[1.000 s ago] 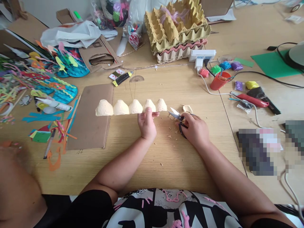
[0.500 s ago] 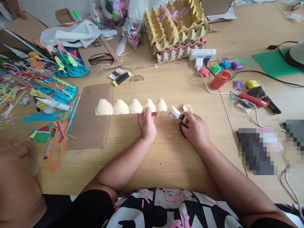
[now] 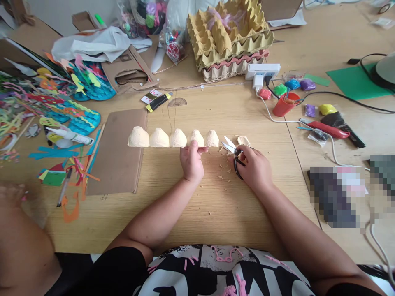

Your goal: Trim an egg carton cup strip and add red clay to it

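Note:
My left hand (image 3: pixel 191 162) pinches a strip of egg carton (image 3: pixel 159 137) near its right end, thumb in front. The strip is pale yellow, a row of several domed cups, and it is held level above the table. In my right hand (image 3: pixel 254 166) is a pair of scissors (image 3: pixel 236 152) with black handles. Its blades are parted and point up and left, just right of the strip's end. Beyond the scissors lies a small cut-off carton piece (image 3: pixel 243 141). Little carton scraps (image 3: pixel 220 177) are scattered on the table between my hands.
A brown cardboard sheet (image 3: pixel 119 154) lies left of my hands. Stacked egg trays (image 3: pixel 230 39) stand at the back, beside a white power strip (image 3: pixel 263 70). A red cup (image 3: pixel 286 105) is at the right. Colourful paper strips (image 3: pixel 55 152) and another person's arm (image 3: pixel 24 246) are at the left.
The egg carton strip has shifted slightly to the right and up in my left hand. My right hand with the scissors is nearly still. The other person's hand at the left has drawn back leftward.

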Available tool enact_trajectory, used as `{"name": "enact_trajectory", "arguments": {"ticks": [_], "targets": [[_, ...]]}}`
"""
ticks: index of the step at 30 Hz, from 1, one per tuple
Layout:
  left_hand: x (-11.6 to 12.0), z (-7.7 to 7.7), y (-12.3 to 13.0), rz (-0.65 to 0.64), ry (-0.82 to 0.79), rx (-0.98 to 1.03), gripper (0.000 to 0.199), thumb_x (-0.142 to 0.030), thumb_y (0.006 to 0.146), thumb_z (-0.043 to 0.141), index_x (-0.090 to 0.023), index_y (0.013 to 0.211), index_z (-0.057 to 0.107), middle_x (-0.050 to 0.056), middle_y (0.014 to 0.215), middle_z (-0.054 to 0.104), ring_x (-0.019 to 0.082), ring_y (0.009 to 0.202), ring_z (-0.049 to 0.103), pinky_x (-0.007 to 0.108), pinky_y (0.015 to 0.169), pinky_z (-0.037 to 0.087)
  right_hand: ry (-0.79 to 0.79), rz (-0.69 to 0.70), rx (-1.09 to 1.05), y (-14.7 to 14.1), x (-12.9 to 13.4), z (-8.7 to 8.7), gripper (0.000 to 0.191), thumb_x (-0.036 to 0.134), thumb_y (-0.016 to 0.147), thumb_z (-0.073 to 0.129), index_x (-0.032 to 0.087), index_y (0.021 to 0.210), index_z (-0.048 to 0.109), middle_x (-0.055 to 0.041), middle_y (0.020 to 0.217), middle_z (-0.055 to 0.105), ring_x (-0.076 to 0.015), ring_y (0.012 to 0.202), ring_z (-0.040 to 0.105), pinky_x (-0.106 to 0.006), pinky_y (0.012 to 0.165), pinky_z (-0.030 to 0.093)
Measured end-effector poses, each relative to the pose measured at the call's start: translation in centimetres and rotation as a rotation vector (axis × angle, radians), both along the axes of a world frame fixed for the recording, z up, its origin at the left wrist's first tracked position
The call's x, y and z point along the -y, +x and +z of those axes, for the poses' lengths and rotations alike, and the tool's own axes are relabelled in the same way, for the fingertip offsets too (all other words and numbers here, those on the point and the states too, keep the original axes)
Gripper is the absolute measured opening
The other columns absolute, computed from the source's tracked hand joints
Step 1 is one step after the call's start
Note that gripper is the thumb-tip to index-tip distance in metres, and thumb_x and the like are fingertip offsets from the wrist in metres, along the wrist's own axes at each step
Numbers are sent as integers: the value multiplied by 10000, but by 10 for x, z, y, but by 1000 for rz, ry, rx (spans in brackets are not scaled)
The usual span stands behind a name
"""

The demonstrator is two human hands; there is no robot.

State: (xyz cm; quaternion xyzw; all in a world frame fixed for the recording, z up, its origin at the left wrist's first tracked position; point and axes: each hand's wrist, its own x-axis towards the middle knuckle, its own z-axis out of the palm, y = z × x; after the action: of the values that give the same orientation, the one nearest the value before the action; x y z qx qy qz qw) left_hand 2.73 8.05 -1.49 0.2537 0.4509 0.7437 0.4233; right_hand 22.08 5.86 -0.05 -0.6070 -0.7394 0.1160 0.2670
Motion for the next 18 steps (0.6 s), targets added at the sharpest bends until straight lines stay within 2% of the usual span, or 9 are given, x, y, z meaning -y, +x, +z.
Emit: {"name": "enact_trajectory", "arguments": {"ticks": [7, 13, 18], "targets": [[0, -2, -1, -8, 22, 18, 417, -558, 764, 847, -220, 901, 647, 1, 809, 689, 128, 672, 658, 278, 643, 520, -27, 17, 13, 0, 0, 0, 273, 390, 940, 731, 208, 1141, 763, -54, 824, 743, -237, 773, 660, -314, 670, 391], [-3, -3, -3, 26, 25, 23, 386, -541, 776, 831, -222, 896, 650, 7, 823, 690, 126, 680, 649, 271, 633, 513, 18, 80, 62, 0, 0, 2, 272, 360, 944, 715, 209, 1166, 765, -76, 875, 776, -258, 813, 677, -334, 705, 410], [-2, -4, -2, 8, 56, 46, 375, -526, 777, 845, -216, 915, 685, 7, 847, 708, 124, 691, 663, 259, 618, 516, 39, 46, 19, 0, 0, 0, 258, 382, 952, 712, 204, 1131, 766, -66, 849, 767, -245, 780, 671, -330, 678, 404]]}}
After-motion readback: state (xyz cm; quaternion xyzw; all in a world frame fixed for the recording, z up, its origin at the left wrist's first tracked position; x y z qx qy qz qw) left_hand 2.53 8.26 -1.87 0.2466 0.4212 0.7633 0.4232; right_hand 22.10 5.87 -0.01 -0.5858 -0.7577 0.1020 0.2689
